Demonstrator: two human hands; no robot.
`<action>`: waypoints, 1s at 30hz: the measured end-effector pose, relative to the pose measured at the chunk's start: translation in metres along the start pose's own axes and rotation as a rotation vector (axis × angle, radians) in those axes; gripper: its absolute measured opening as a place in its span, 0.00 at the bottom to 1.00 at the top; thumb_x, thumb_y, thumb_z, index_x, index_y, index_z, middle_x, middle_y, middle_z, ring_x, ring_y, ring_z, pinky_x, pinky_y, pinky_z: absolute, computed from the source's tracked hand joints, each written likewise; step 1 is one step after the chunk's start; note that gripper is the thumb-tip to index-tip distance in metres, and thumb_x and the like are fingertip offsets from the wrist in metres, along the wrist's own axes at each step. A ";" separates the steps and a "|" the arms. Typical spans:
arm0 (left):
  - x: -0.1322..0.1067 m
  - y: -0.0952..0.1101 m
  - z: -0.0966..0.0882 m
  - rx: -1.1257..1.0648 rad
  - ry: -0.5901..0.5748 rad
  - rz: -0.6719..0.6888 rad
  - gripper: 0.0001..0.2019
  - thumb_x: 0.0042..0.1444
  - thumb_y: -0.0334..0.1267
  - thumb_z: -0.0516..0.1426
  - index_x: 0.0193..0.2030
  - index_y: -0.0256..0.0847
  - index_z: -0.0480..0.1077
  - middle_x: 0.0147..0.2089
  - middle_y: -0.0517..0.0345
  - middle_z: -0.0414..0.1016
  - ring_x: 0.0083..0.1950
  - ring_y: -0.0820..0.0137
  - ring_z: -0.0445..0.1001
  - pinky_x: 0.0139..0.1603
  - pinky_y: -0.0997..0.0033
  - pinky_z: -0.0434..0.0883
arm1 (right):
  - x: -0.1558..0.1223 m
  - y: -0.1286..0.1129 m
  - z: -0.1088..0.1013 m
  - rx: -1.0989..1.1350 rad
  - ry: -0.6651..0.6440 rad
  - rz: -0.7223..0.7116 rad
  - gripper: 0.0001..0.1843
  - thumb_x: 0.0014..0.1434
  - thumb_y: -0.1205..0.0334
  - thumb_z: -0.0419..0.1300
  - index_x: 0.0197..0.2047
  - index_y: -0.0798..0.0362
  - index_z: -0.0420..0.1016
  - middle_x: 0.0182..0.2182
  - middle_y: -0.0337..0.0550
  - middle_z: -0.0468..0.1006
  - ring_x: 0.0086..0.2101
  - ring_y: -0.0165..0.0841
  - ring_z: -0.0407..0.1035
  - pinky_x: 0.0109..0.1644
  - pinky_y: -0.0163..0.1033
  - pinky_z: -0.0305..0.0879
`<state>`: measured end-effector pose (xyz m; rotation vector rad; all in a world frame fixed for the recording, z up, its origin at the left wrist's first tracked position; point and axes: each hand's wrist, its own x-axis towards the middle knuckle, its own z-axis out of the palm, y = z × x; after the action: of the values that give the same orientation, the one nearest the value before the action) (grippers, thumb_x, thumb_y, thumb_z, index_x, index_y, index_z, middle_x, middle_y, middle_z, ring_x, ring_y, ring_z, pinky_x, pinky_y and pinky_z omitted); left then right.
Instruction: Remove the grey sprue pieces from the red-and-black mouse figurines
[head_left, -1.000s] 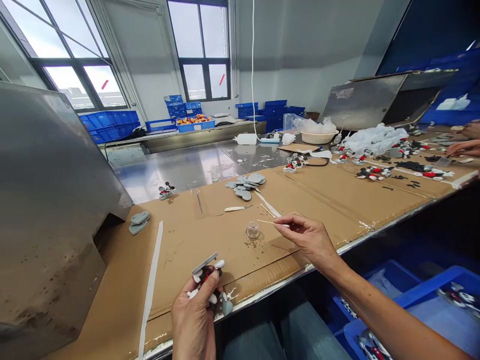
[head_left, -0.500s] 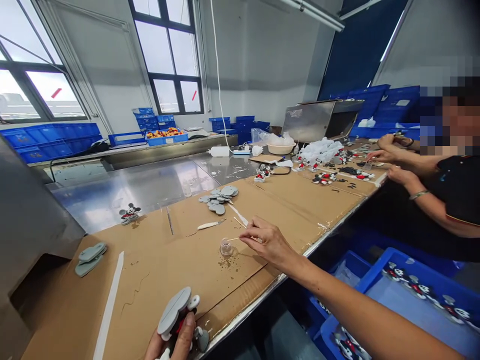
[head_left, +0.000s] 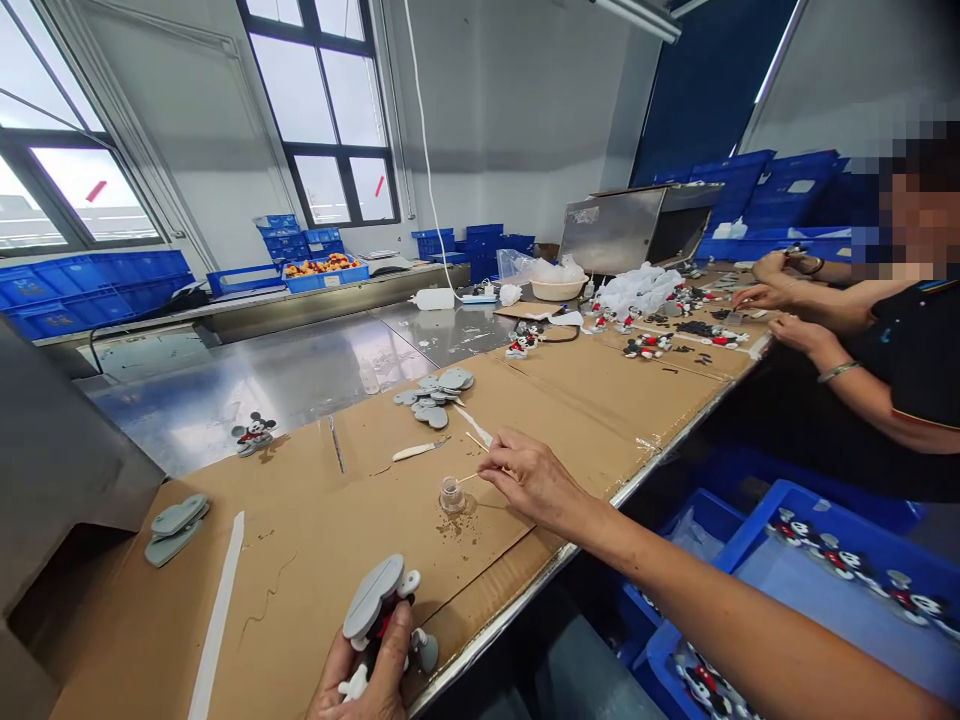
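In my left hand [head_left: 373,665], at the bottom of the view, is a Mickey Mouse figure [head_left: 384,622], red, black and white, its grey heart-shaped piece [head_left: 373,600] facing up. Fingers and thumb close around its body. My right hand [head_left: 529,475] pinches a thin pale stick [head_left: 469,477], whose tip is at the mouth of a small clear jar [head_left: 451,495]. Wet spots surround the jar on the cardboard [head_left: 322,520]. Beyond lie a white-handled knife [head_left: 418,450] and a pile of grey pieces [head_left: 435,395].
Two grey pieces [head_left: 177,528] lie at the left, near a metal housing [head_left: 67,430]. One figure [head_left: 253,435] stands at the cardboard's far edge. Blue bins [head_left: 780,570] with figures sit below the table edge at right. A co-worker [head_left: 900,350] handles parts at the far right.
My left hand has moved up and to the right with the figure, closer to the jar. My right hand keeps the stick at the jar. The view has shifted slightly.
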<state>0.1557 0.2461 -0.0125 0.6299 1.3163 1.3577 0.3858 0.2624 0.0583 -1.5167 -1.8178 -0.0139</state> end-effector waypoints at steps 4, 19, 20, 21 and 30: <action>0.004 -0.001 0.006 -0.033 0.035 -0.092 0.20 0.35 0.39 0.73 0.39 0.41 0.80 0.34 0.58 0.82 0.33 0.73 0.77 0.28 0.85 0.73 | 0.001 -0.001 0.001 0.084 -0.011 0.086 0.09 0.56 0.77 0.60 0.30 0.56 0.79 0.26 0.39 0.65 0.31 0.31 0.62 0.37 0.36 0.57; -0.011 0.004 0.013 -0.222 0.074 -0.059 0.28 0.17 0.45 0.76 0.31 0.40 0.80 0.29 0.63 0.81 0.30 0.78 0.75 0.36 0.89 0.75 | -0.024 -0.058 -0.013 0.680 -0.143 0.332 0.04 0.53 0.68 0.65 0.28 0.56 0.80 0.27 0.38 0.69 0.30 0.29 0.63 0.36 0.36 0.58; -0.011 0.004 0.012 -0.219 0.070 -0.056 0.28 0.17 0.45 0.76 0.31 0.40 0.80 0.28 0.63 0.81 0.30 0.79 0.75 0.36 0.89 0.75 | -0.023 -0.059 -0.011 0.683 -0.148 0.329 0.04 0.53 0.69 0.65 0.28 0.56 0.80 0.27 0.37 0.69 0.30 0.29 0.63 0.36 0.35 0.58; -0.011 0.004 0.011 -0.218 0.066 -0.051 0.27 0.18 0.45 0.76 0.31 0.40 0.80 0.28 0.63 0.81 0.30 0.79 0.74 0.36 0.89 0.75 | -0.022 -0.060 -0.010 0.682 -0.152 0.327 0.04 0.53 0.70 0.65 0.28 0.57 0.80 0.27 0.37 0.69 0.30 0.28 0.63 0.36 0.35 0.58; -0.009 0.000 0.009 -0.239 0.045 -0.077 0.27 0.19 0.43 0.76 0.32 0.40 0.80 0.30 0.62 0.81 0.32 0.76 0.76 0.35 0.87 0.75 | -0.018 -0.065 -0.008 0.547 -0.217 0.285 0.05 0.54 0.74 0.65 0.28 0.58 0.80 0.26 0.37 0.69 0.30 0.28 0.63 0.35 0.34 0.59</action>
<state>0.1663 0.2413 -0.0073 0.3847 1.1787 1.4456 0.3347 0.2244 0.0825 -1.3908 -1.5685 0.7492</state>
